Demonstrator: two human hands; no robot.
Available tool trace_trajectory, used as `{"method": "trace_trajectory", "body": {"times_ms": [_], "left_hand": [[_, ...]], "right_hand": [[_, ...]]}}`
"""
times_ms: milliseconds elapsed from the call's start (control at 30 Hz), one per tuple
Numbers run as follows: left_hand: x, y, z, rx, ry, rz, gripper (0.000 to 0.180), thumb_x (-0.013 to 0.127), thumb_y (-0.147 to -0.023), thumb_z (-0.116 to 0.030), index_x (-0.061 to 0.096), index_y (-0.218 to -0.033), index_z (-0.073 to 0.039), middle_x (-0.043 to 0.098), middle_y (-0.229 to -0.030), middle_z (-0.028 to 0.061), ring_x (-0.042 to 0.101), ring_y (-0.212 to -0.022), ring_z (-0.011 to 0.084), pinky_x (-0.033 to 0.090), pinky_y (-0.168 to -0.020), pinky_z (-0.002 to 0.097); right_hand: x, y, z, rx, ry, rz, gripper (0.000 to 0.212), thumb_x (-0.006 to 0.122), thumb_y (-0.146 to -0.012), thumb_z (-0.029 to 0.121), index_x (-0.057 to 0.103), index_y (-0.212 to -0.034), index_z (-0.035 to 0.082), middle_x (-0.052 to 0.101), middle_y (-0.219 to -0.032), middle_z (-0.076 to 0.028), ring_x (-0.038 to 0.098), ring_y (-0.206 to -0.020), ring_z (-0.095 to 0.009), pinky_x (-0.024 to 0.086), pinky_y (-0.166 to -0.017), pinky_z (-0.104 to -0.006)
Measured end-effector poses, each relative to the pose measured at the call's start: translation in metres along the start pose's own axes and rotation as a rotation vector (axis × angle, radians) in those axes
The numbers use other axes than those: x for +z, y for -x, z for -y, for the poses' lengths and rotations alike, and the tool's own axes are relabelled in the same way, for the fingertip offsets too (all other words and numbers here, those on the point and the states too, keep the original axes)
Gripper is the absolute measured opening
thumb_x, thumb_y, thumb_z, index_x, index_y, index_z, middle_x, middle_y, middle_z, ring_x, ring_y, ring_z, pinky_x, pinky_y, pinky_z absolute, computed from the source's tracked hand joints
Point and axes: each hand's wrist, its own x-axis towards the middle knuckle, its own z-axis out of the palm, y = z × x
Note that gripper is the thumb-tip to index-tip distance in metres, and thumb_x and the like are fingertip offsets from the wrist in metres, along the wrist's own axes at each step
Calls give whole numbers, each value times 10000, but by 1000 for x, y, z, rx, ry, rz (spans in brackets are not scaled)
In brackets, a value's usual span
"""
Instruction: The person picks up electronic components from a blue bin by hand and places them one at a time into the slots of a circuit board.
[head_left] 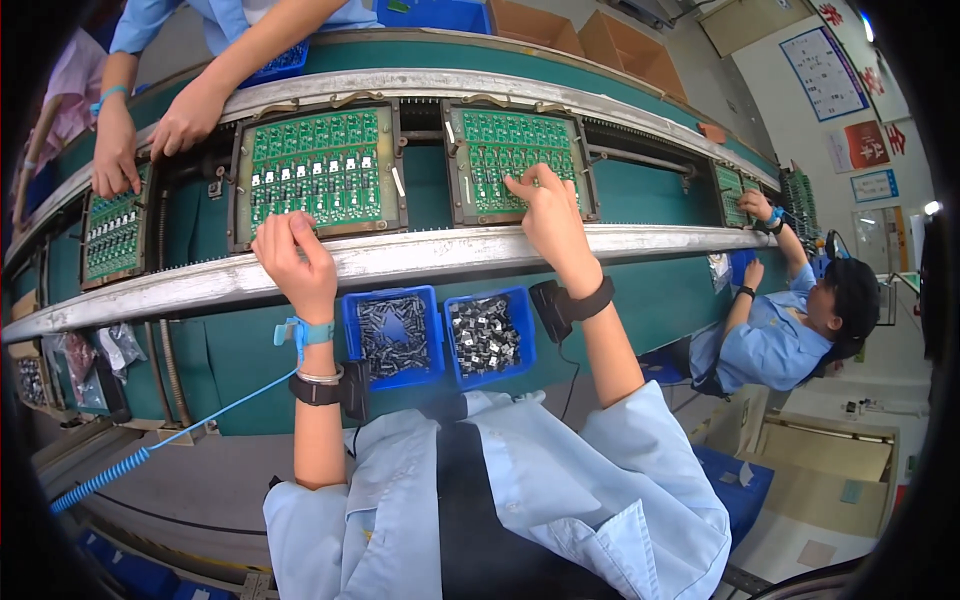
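Two green circuit board panels ride in metal carriers on a conveyor line. My left hand (292, 255) rests at the near edge of the left panel (318, 165), fingers curled together; whether a part sits between them I cannot tell. My right hand (548, 215) presses its fingertips on the lower right of the right panel (512, 155); a small part may be pinched there, too small to tell. Just below the rail stand two blue bins, one (392, 335) with dark cylindrical parts, the other (487, 335) with small black-and-silver parts.
A person across the line has both hands (150, 135) on another panel (113, 235) at the left. A seated co-worker (800, 325) in blue works on a panel at the right. A blue coiled cord (150, 455) runs from my left wrist strap. Cardboard boxes (830, 450) stand lower right.
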Motion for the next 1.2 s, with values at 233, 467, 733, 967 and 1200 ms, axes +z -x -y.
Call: {"method": "trace_trajectory", "body": {"times_ms": [233, 467, 733, 967, 1200], "left_hand": [[-24, 31, -67, -463, 573, 476, 314, 400, -1002, -134, 531, -753, 5, 525, -677, 51, 451, -618, 120, 372, -583, 282], [-13, 53, -98, -916, 1022, 813, 434, 360, -1041, -273, 561, -766, -4, 446, -656, -36, 363, -604, 63, 305, -545, 253], [-11, 45, -110, -702, 821, 915, 470, 336, -1035, -330, 634, -864, -10, 409, -671, -28, 341, -628, 85, 290, -576, 259], [-15, 0, -65, -389, 456, 422, 266, 418, -999, -139, 647, -1047, -11, 528, -786, 31, 463, -692, 98, 364, -591, 243], [1, -5, -7, -302, 134, -122, 190, 489, -977, -69, 637, -1089, -25, 590, -899, 70, 579, -814, 138, 449, -689, 271]], "right_hand": [[-35, 29, 72, -86, -477, -118, 309, 648, -801, 20, 682, -1105, 65, 603, -946, -73, 576, -869, -245, 410, -786, -355], [-35, 54, 93, -110, -659, -77, 256, 678, -788, 80, 689, -1044, 67, 601, -888, -74, 584, -837, -257, 442, -769, -343], [-31, 52, 64, -48, -725, -41, 204, 665, -823, 43, 696, -1025, 28, 636, -922, -72, 610, -803, -216, 495, -740, -315], [-19, 25, -10, 304, -1068, -122, 189, 602, -904, 32, 651, -1080, -17, 655, -984, -84, 643, -901, -155, 519, -803, -274], [-3, 14, -33, 393, -1299, -114, 191, 591, -925, 37, 595, -1091, -59, 654, -1013, -115, 649, -968, -164, 527, -838, -271]]}}
